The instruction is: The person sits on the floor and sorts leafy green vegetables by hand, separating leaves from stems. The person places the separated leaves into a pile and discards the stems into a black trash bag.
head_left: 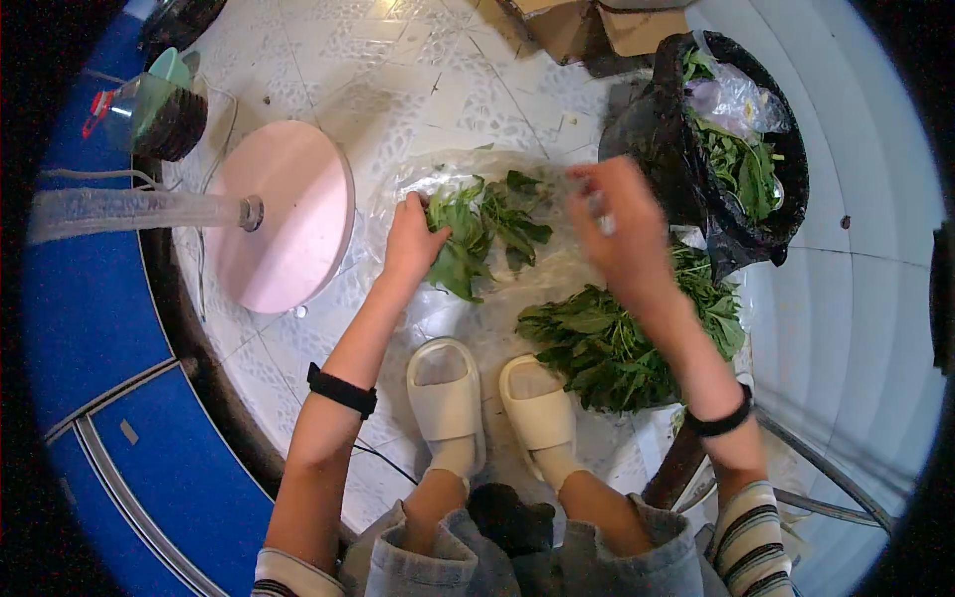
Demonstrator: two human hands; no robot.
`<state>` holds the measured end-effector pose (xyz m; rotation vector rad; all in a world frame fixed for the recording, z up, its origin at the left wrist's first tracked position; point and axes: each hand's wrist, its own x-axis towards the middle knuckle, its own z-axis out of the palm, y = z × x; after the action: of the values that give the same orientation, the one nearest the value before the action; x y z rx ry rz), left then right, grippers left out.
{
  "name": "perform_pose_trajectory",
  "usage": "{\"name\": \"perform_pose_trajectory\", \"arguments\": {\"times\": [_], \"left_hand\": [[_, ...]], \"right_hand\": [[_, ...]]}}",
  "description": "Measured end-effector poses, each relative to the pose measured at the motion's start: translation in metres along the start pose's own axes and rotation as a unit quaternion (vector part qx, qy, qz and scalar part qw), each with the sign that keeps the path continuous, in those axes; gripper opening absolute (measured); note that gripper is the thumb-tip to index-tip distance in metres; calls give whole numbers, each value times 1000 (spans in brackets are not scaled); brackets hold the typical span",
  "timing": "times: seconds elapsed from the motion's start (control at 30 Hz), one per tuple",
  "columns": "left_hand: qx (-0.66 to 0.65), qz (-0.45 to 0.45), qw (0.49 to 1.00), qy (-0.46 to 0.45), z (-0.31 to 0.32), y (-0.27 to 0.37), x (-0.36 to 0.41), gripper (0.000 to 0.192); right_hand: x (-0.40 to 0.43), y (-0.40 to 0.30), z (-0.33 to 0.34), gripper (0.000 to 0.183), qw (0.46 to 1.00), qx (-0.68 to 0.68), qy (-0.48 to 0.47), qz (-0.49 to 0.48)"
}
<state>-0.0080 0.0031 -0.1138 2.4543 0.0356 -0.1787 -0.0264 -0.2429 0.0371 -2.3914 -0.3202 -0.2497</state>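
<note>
My left hand [412, 242] grips the left side of a small bunch of leafy greens [459, 257], thumb lying over the leaves. That bunch and some darker loose leaves [522, 224] rest on a clear plastic bag [403, 172] spread on the floor. Blurred by motion, my right hand [625, 224] is over the bag's right side, close to the black-lined bin [634, 142]; whether its bent fingers hold anything is unclear. Beneath my right forearm lies a large pile of leafy greens [597, 336], partly covered by the arm.
Greens and crumpled clear plastic [735, 101] fill the bin. A round pink base [280, 216] with a clear post stands left, near a bottle with a red handle [97, 112] and blue cabinets [97, 283]. A cardboard box [642, 30] sits at the back. My cream slippers [448, 403] are below.
</note>
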Motion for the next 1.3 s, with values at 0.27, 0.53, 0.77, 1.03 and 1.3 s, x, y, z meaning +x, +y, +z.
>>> {"name": "perform_pose_trajectory", "arguments": {"times": [0.27, 0.53, 0.77, 1.03, 1.3], "left_hand": [[-240, -61, 962, -112, -6, -39, 8, 48], [37, 98, 989, 101, -25, 6, -12, 58], [-210, -36, 977, -20, -1, -25, -42, 41], [-376, -97, 920, 41, 0, -47, -29, 28], [-207, -154, 965, 35, 0, -47, -11, 22]], "right_hand": [[-23, 47, 147, 17, 989, 40, -82, 115], [-26, 60, 151, 16, 982, 50, -93, 158], [-1, -28, 5, 14, 992, 113, -7, 62], [14, 53, -161, 25, 949, -286, 118, 50], [-26, 6, -140, 20, 951, -254, 177, -13]]}}
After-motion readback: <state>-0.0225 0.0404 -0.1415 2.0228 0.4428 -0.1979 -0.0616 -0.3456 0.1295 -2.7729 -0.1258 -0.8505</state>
